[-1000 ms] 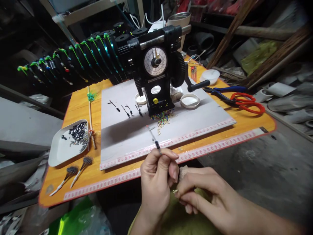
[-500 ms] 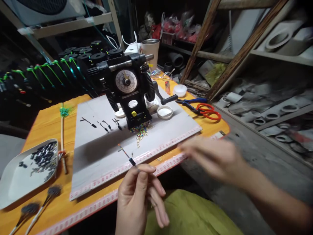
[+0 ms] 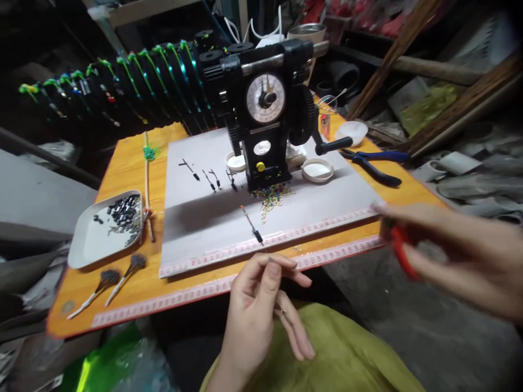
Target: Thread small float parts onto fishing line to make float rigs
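My left hand (image 3: 255,305) is low in front of the board, thumb and forefinger pinched together on something tiny and dark, the other fingers loosely bent. Just beyond its fingertips is a thin orange-tipped stem with a black sleeve (image 3: 257,235); whether a fine line joins it to the fingers, I cannot tell. On the right, blurred by motion, my right hand (image 3: 461,245) is closed around red-handled scissors (image 3: 402,255) beside the table edge. Small coloured and gold beads (image 3: 272,202) lie in a heap on the white board (image 3: 196,223).
A black hand-cranked machine with a dial (image 3: 265,125) stands on the board, its row of spools (image 3: 134,92) reaching left. Around it are a white dish (image 3: 317,171), pliers (image 3: 373,163), a tray of black pieces (image 3: 93,239) and two dark-tipped brushes (image 3: 126,275).
My right hand has picked up the red scissors, which lay by the pliers. The view has turned left and down. My left hand keeps its pinch, with the stem now slightly beyond its fingertips.
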The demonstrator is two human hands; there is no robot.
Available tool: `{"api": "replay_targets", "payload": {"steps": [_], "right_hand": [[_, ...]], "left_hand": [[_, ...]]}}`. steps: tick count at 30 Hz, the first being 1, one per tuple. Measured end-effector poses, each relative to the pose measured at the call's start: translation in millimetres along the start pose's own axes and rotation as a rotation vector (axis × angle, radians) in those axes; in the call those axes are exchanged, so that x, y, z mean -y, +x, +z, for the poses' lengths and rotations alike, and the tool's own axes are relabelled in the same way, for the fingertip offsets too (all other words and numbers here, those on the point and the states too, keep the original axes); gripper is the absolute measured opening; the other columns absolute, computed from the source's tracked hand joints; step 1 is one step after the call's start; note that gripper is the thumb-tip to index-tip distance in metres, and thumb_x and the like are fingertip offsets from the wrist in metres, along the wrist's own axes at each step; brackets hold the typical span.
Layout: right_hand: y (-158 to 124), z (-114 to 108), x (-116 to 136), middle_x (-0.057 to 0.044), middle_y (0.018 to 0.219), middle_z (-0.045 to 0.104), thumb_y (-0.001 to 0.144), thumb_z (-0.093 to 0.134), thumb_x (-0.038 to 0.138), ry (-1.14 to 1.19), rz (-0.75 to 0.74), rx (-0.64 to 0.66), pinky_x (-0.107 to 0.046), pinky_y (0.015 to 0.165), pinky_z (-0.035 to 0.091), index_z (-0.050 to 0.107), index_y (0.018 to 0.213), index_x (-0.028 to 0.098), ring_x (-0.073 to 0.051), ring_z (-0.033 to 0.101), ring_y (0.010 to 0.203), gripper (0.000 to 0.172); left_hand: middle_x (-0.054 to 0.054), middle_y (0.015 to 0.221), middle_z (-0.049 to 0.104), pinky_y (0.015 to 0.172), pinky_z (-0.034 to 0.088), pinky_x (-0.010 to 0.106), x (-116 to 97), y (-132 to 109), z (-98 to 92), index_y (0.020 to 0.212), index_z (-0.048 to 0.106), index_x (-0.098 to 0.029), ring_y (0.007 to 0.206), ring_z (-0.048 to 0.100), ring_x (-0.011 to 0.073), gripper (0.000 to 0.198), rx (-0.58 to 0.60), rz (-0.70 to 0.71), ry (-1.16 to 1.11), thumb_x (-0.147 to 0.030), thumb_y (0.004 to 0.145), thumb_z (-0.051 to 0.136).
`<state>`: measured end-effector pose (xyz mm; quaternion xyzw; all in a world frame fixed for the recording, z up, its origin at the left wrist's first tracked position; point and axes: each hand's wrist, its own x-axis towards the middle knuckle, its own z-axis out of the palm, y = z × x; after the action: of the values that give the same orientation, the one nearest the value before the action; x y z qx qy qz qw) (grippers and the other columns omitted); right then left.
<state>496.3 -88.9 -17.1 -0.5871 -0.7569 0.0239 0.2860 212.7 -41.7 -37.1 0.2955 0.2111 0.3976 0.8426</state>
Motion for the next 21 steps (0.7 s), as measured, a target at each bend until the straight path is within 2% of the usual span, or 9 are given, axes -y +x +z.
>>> {"api": "replay_targets", "payload": {"steps": [1, 3, 4, 6, 9, 12, 15, 21], "right_hand": [[-3.3, 6.1, 14.8, -0.002, 0.095, 0.072, 0.096, 0.059, 0.02, 0.161, -0.006, 0.19, -0.021, 0.067, 0.051, 0.054, 0.141, 0.032, -0.012, 0.067, 0.075, 0.047], [-5.6, 18.4, 39.0, -0.001, 0.1, 0.071, 0.095, 0.062, 0.023, 0.368, -0.025, 0.462, -0.02, 0.071, 0.053, 0.053, 0.138, 0.034, -0.012, 0.069, 0.081, 0.045], [-4.8, 23.5, 47.5, -0.001, 0.099, 0.07, 0.095, 0.062, 0.025, 0.425, -0.016, 0.558, -0.021, 0.073, 0.054, 0.054, 0.137, 0.034, -0.013, 0.069, 0.083, 0.044], [-0.6, 30.1, 57.9, 0.0, 0.094, 0.07, 0.096, 0.062, 0.026, 0.499, 0.0, 0.698, -0.021, 0.075, 0.053, 0.058, 0.134, 0.033, -0.013, 0.069, 0.081, 0.039], [7.8, 32.1, 63.1, 0.001, 0.09, 0.071, 0.098, 0.06, 0.026, 0.552, 0.038, 0.838, -0.021, 0.074, 0.051, 0.063, 0.129, 0.033, -0.012, 0.068, 0.078, 0.032], [13.6, 31.2, 64.9, 0.0, 0.092, 0.073, 0.098, 0.061, 0.032, 0.584, 0.034, 0.906, -0.023, 0.077, 0.05, 0.063, 0.13, 0.034, -0.014, 0.067, 0.082, 0.031], [17.7, 31.2, 67.2, -0.001, 0.088, 0.074, 0.099, 0.061, 0.036, 0.598, 0.007, 0.904, -0.025, 0.077, 0.051, 0.061, 0.135, 0.032, -0.016, 0.067, 0.081, 0.037], [30.6, 31.8, 75.9, -0.007, 0.088, 0.076, 0.099, 0.058, 0.028, 0.642, -0.057, 0.875, -0.03, 0.072, 0.055, 0.064, 0.133, 0.032, -0.021, 0.068, 0.076, 0.035]], "left_hand": [[0.0, 0.094, 0.079, 0.033, 0.051, 0.011, 0.0, -0.4, 0.6, 0.101, 0.067, -0.021, 0.043, 0.072, 0.0139, 0.025, 0.01, -0.004, -0.007, -0.033, 0.107, 0.046], [-0.001, 0.094, 0.078, 0.034, 0.052, 0.011, -0.8, -1.6, 2.0, 0.102, 0.066, -0.021, 0.043, 0.072, 0.0132, 0.023, 0.014, -0.007, -0.003, -0.033, 0.106, 0.047], [-0.002, 0.094, 0.078, 0.035, 0.052, 0.011, -1.4, -2.4, 2.6, 0.102, 0.066, -0.021, 0.044, 0.072, 0.0127, 0.022, 0.009, -0.007, 0.007, -0.033, 0.106, 0.049], [-0.002, 0.094, 0.077, 0.034, 0.052, 0.01, -2.7, -4.2, 3.2, 0.101, 0.066, -0.02, 0.044, 0.072, 0.012, 0.02, -0.004, 0.001, 0.024, -0.033, 0.105, 0.052], [-0.002, 0.092, 0.077, 0.033, 0.05, 0.009, -3.4, -6.7, 2.4, 0.099, 0.066, -0.019, 0.044, 0.072, 0.0123, 0.02, -0.01, 0.009, 0.02, -0.035, 0.104, 0.055], [-0.001, 0.092, 0.076, 0.033, 0.05, 0.009, -2.3, -8.4, 0.1, 0.099, 0.065, -0.018, 0.043, 0.072, 0.0128, 0.02, -0.005, 0.014, 0.007, -0.035, 0.103, 0.056], [0.0, 0.093, 0.076, 0.032, 0.05, 0.01, -2.2, -9.8, -0.7, 0.1, 0.065, -0.017, 0.042, 0.071, 0.0131, 0.02, -0.006, 0.016, 0.005, -0.036, 0.102, 0.057], [0.001, 0.092, 0.075, 0.033, 0.049, 0.009, -8.5, -12.1, 3.7, 0.098, 0.065, -0.017, 0.041, 0.07, 0.0111, 0.021, -0.073, -0.054, 0.044, -0.038, 0.101, 0.059]]}}
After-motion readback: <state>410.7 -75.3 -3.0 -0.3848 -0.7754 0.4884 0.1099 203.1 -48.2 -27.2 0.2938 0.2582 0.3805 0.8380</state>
